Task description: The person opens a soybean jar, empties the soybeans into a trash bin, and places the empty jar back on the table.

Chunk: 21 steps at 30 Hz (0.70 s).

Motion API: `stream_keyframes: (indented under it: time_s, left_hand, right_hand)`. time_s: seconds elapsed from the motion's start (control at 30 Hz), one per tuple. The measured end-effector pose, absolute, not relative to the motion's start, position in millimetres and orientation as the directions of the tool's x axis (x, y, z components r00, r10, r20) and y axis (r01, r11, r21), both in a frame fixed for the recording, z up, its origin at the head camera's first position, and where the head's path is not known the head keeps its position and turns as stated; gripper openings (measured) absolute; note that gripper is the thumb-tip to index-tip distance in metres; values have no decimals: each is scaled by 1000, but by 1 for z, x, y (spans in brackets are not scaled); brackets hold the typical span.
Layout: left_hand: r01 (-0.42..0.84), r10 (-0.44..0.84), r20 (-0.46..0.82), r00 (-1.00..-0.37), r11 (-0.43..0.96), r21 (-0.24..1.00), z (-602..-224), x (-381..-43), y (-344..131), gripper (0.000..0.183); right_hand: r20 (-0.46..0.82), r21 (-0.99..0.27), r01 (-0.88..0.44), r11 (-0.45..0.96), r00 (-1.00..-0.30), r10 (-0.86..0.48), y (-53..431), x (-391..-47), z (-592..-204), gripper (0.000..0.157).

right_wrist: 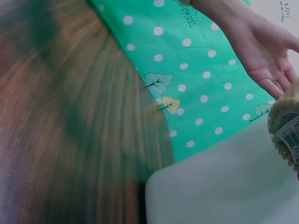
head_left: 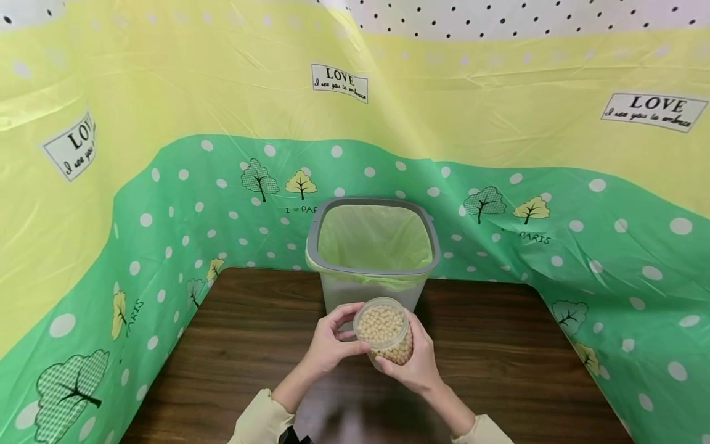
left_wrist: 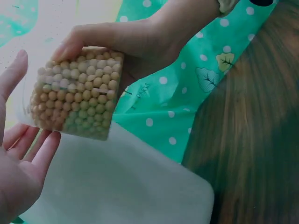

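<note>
A clear jar of round, pale dried beans [head_left: 381, 324] is held tilted in front of the bin, its translucent lid [head_left: 403, 336] facing up toward the head camera. My right hand [head_left: 420, 361] grips the jar's side, thumb across the front. My left hand [head_left: 331, 345] spans the lid's left edge, thumb and fingers curved round it. In the left wrist view the right hand [left_wrist: 135, 44] wraps the jar [left_wrist: 77, 93] from above. At the right wrist view's edge, a barcode label [right_wrist: 290, 136] shows on the jar beside the left hand [right_wrist: 264, 51].
A light grey bin [head_left: 344, 290] with a dark grey rim and green liner [head_left: 374, 237] stands at the table's back, just beyond the jar. The dark wooden table [head_left: 499, 357] is bordered by a green and yellow printed curtain [head_left: 233, 185] on its left, back and right.
</note>
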State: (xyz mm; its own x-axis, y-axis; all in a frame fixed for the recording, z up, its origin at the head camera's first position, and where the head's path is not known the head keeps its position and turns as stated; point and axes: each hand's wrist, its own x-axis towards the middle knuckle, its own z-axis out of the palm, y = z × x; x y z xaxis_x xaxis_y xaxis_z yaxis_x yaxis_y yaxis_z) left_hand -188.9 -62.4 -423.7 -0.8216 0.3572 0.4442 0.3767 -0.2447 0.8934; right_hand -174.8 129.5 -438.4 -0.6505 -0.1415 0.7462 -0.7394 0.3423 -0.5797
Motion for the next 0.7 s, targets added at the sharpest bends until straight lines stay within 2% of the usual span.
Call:
stream_keyframes:
  time_s: [0.07,0.17,0.23,0.3,0.4,0.47,0.7]
  left_hand:
    - [371,391,447,-805,-257,892,-422,-191,-66,66]
    - [333,476,443,-759,-300,894,-420,-197,-73,61]
    - [303,535,440,-721,-328,895,-419,-201,-76,63]
    - [275,578,434,-692,-344,898,-419,-202,-77,68]
    - [263,601,434,-671,-354,898,-421,-201,-76,75]
    - [278,576,446,-685,-359,891,-422,-199,-74,75]
    - [346,412,448,-793,-300,889,-422,-188,-64,73]
  right_hand:
    - [718,-626,-736,259,-673,-177,134,-176,-438,77]
    - [670,-698,-714,53,-678,-304,145,-184,-443,67]
    - [642,-733,-677,-67,-655,-398,149,-186,-438,60]
    - [637,-734,-669,-117,-618,-461,149,-187,-435,58]
    - [644,-715,-693,-98,-596,-480,148,-187,-434,59]
    - [660,-692,-720,-43,-608,-441,147,-186,-436,62]
    - [742,-575,-768,281,-634,-216,137,-178,-436,81]
